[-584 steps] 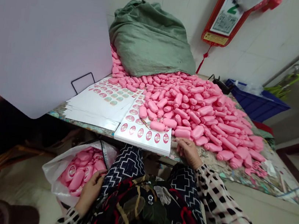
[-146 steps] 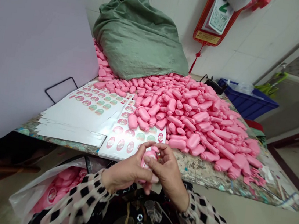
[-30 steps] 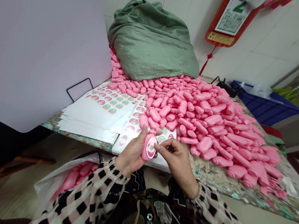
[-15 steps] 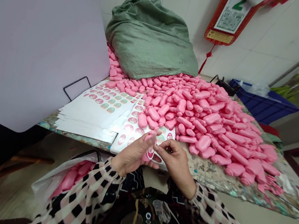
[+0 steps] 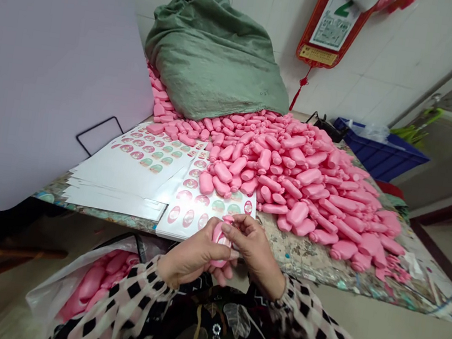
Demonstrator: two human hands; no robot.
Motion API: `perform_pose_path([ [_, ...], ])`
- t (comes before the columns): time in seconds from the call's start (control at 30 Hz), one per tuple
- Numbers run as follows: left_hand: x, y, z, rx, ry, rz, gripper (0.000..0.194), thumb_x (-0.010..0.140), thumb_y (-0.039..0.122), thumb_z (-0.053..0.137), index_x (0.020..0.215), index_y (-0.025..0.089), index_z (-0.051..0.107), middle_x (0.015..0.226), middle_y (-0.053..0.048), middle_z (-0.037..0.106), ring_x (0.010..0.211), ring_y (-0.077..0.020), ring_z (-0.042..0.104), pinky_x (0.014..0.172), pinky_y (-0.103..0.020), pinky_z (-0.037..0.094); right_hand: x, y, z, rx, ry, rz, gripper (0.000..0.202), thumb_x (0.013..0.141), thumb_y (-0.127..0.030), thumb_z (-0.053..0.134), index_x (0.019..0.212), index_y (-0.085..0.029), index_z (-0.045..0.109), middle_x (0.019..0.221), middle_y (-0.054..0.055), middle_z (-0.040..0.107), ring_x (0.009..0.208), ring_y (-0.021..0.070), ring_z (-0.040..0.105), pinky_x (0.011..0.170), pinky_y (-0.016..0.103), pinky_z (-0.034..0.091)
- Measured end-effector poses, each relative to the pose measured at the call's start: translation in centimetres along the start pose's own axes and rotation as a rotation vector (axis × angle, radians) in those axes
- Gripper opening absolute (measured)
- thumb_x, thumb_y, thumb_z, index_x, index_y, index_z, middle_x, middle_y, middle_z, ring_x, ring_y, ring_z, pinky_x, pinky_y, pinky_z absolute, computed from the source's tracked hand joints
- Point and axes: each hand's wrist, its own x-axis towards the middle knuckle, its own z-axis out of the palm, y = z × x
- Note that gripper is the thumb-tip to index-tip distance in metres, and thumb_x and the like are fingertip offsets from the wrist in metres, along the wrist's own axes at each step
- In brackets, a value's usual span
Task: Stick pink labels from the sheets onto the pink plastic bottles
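Observation:
A small pink bottle [image 5: 221,242] with a label on its front is held upright just off the table's near edge. My left hand [image 5: 193,252] is wrapped round it from the left, thumb across the front. My right hand [image 5: 254,249] closes on its upper right side, with thumb and fingers at the label. Beyond the hands lies a sheet of oval pink and green stickers [image 5: 191,199]. Further left is a stack of white sheets [image 5: 119,177], the top one with stickers. A large heap of pink bottles [image 5: 309,175] covers the table behind and to the right.
A green sack [image 5: 220,62] lies over the back of the heap. Below the table at left is a plastic bag [image 5: 45,284] of pink bottles. A blue crate [image 5: 391,159] stands at back right. A pale panel [image 5: 54,72] fills the left.
Both hands and the bottle have come down and nearer to my body. My right thumb and fingers now press on the bottle's front. The view has shifted slightly right.

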Motion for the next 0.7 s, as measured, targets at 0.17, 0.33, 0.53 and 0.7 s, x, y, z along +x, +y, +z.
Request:
perform_pose_path([
  [0.17,-3.2,-1.0,-2.2,0.163,0.13,-0.04,0.051,0.079,0.04,0.055,0.12,0.023,0.03,0.072,0.0,0.061,0.044,-0.0104,0.052,0.035,-0.017,0.034,0.0,0.6,-4.3,-0.586,0.027,-0.153,0.017,0.081,-0.034,0.057,0.087,-0.018,0.062,0.085,0.003,0.063,0.079,0.0168,0.057,0.069,0.027,0.042],
  [0.33,-8.8,-4.8,-8.7,0.485,0.468,-0.166,0.075,0.071,0.047,0.058,0.134,0.023,0.025,0.058,0.007,0.053,0.041,-0.0118,0.047,0.039,-0.022,0.035,0.0,-1.1,-11.2,-1.482,0.153,-0.137,0.029,0.086,-0.027,0.043,0.111,-0.025,0.058,0.115,0.006,0.056,0.076,0.0178,0.059,0.055,0.026,0.037],
  [0.53,-12.1,-11.5,-18.0,0.997,0.759,-0.285,0.089,0.055,0.037,0.055,0.135,0.008,0.027,0.113,-0.017,0.059,0.095,-0.0333,0.061,0.074,-0.04,0.05,1.3,-1.4,-14.0,-1.56,0.471,0.141,0.05,0.088,-0.048,0.033,0.127,-0.018,0.044,0.106,0.015,0.059,0.085,0.0298,0.061,0.059,0.034,0.04],
  [0.7,-11.2,-9.3,-17.0,1.118,0.72,-0.178,0.071,0.064,0.047,0.054,0.125,0.012,0.047,0.126,-0.017,0.055,0.12,-0.0339,0.047,0.099,-0.041,0.037,2.6,0.7,-14.2,-1.217,0.604,0.21,0.063,0.08,-0.053,0.045,0.131,-0.017,0.038,0.088,0.01,0.064,0.081,0.0282,0.061,0.064,0.034,0.04],
])
